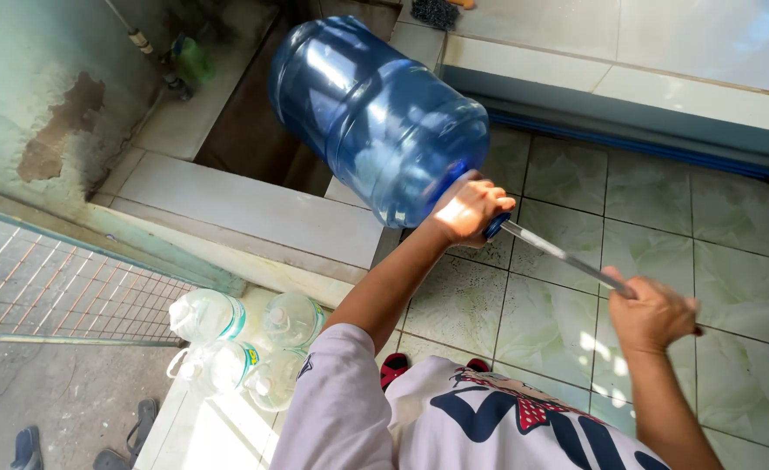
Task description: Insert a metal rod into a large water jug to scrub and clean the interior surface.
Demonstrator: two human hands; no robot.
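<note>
Big blue water jug held tilted in the air, neck toward 5 o'clock, over tiled floor. Left hand closed round its neck. Right hand at 4 o'clock, fist tight on metal rod w/ far end inside jug mouth. Clear bottles at 8 o'clock.

Jug glossy plastic (translucent blue); rod smooth metal

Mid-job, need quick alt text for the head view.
The left hand grips the neck of a big blue water jug held up sideways, while the right hand holds a metal rod running into its mouth, above green floor tiles.
</note>
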